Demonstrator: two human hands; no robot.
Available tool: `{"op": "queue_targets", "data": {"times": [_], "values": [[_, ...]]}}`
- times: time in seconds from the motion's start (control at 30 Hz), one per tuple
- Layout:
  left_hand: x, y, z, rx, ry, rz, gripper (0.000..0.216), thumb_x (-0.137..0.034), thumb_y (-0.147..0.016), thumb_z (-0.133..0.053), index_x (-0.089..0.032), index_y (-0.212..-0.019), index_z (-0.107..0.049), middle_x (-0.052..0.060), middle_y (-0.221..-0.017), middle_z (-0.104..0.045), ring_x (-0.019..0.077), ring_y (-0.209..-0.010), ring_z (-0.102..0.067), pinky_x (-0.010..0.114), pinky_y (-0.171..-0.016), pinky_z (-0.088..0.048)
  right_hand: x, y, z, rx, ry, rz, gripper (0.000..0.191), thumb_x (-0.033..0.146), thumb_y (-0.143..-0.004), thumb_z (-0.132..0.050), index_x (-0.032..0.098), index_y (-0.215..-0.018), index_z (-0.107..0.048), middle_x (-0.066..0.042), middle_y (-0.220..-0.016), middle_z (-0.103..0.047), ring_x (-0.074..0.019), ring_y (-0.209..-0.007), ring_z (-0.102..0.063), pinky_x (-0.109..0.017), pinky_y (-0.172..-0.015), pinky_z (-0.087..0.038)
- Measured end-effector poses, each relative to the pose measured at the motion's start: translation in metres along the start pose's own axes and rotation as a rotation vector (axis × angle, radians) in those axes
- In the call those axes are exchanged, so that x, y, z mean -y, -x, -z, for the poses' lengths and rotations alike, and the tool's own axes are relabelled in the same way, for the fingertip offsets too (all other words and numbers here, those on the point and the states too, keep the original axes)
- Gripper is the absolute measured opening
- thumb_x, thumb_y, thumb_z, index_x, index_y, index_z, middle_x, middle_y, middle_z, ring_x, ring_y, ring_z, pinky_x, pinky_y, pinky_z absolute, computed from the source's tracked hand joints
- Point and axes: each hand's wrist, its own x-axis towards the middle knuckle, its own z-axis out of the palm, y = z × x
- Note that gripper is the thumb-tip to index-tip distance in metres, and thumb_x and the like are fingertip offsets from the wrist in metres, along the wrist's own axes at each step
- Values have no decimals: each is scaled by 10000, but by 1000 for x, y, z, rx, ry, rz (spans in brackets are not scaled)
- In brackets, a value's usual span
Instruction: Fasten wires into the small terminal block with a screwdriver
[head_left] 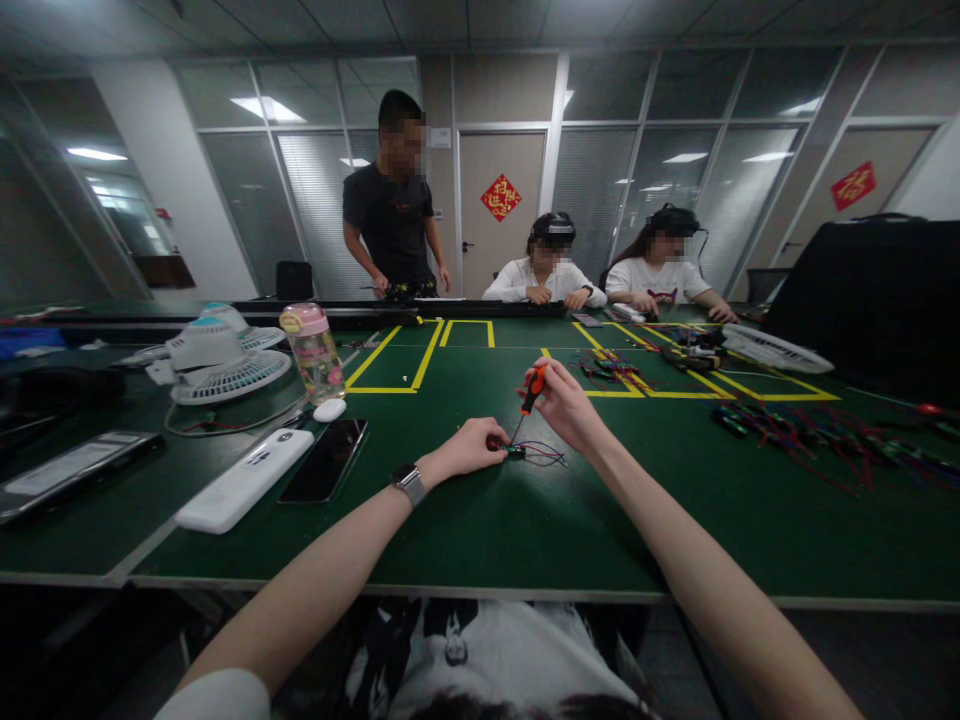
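Note:
My right hand [559, 400] is closed round the orange and black handle of a screwdriver [534, 388]. The screwdriver tilts, and its thin shaft points down to a small green circuit board [516, 452] on the table. Whether the tip touches a screw is too small to tell. My left hand [472, 446], with a watch [409, 484] on its wrist, pinches the board's left side against the green tabletop. Thin red and blue wires [546, 452] loop out from the board's right side.
Left of my arms lie a black phone [326, 462], a white power bank-like object [247, 482], a pink-lidded bottle [313, 355] and fan parts [225, 362]. Wired boards [817, 440] are heaped at right, near a black case [870, 310]. Three people are across the table [480, 540].

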Motion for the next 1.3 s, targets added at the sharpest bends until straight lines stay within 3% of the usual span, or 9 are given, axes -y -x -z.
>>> {"op": "queue_targets", "data": {"times": [0.27, 0.47, 0.7, 0.83, 1.03, 1.3], "values": [[-1, 0, 1, 10, 10, 9, 144, -206, -798, -670, -153, -918, -729, 40, -903, -641, 145, -776, -597, 247, -707, -468, 4, 0, 2, 4, 36, -8, 302, 451, -722, -772, 293, -960, -673, 15, -823, -674, -147, -775, -627, -348, -834, -528], [-1, 0, 0, 2, 3, 9, 146, -203, -789, -673, -151, -913, -731, 40, -884, -643, 148, -763, -602, 245, -700, -467, 1, 0, -1, -2, -21, -30, 303, 473, -686, -801, 282, -888, -680, 19, -810, -679, -139, -790, -621, -327, -818, -531], [-3, 0, 1, 10, -2, 16, 152, -204, -792, -669, -151, -921, -732, 36, -887, -636, 143, -761, -595, 241, -696, -463, 0, -2, 4, -61, 56, 33, 247, 390, -695, -801, 280, -883, -684, 44, -752, -616, -121, -716, -575, -321, -816, -518], [-1, 0, 1, 12, 3, 20, 154, -209, -792, -669, -158, -924, -729, 35, -898, -635, 143, -763, -596, 243, -696, -466, 2, -2, 4, -36, 50, 0, 306, 431, -717, -772, 294, -973, -673, 15, -813, -667, -151, -784, -617, -332, -802, -518], [0, 0, 1, 12, 8, 12, 148, -203, -794, -664, -155, -917, -729, 37, -889, -632, 145, -767, -596, 243, -702, -472, 0, -1, 1, -26, 27, -2, 273, 470, -730, -755, 295, -912, -653, 13, -832, -679, -154, -785, -627, -342, -809, -524], [-1, 1, 1, 2, 7, 1, 147, -198, -795, -666, -150, -918, -730, 37, -891, -637, 141, -759, -594, 244, -701, -468, 2, -1, 3, -51, 69, 21, 310, 430, -668, -812, 284, -911, -687, 29, -803, -652, -134, -761, -609, -325, -837, -521]]}}
